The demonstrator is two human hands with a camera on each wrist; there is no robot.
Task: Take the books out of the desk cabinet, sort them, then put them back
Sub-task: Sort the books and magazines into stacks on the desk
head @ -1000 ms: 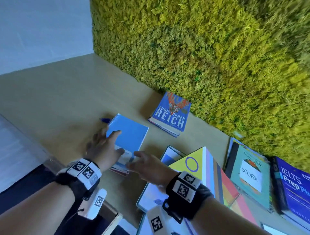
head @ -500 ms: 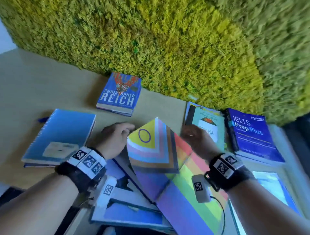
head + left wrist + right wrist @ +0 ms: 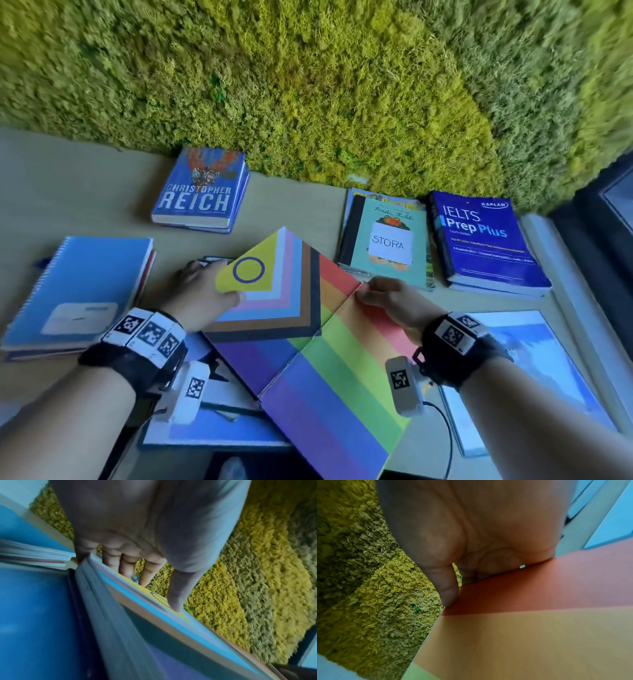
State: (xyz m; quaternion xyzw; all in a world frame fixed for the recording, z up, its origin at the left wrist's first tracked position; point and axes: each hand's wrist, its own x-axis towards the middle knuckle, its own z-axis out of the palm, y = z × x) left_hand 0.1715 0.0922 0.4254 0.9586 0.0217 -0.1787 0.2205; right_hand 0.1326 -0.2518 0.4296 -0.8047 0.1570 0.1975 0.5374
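Observation:
A rainbow-striped book (image 3: 329, 359) with a yellow triangle and purple ring is tilted up above the desk, between both hands. My left hand (image 3: 202, 294) grips its left corner, thumb on the yellow cover (image 3: 175, 607) and fingers behind. My right hand (image 3: 387, 301) pinches the red top edge (image 3: 522, 588) with the thumb on top. Flat on the desk lie a blue spiral notebook (image 3: 78, 291), a blue "Christopher Reich" novel (image 3: 202, 192), a teal book labelled "STORA" (image 3: 387, 240) and a dark blue "IELTS Prep Plus" book (image 3: 486, 240).
A mossy green wall panel (image 3: 308, 85) rises right behind the desk (image 3: 68, 192). More blue-covered books (image 3: 219, 435) lie under the rainbow one near me, and another light blue book (image 3: 527, 370) lies at the right. A cable (image 3: 445, 431) trails from my right wrist.
My head swung right, away from the blue notebook that my hands left on the desk. Both hands went to the rainbow book, took hold of it and tilted it up.

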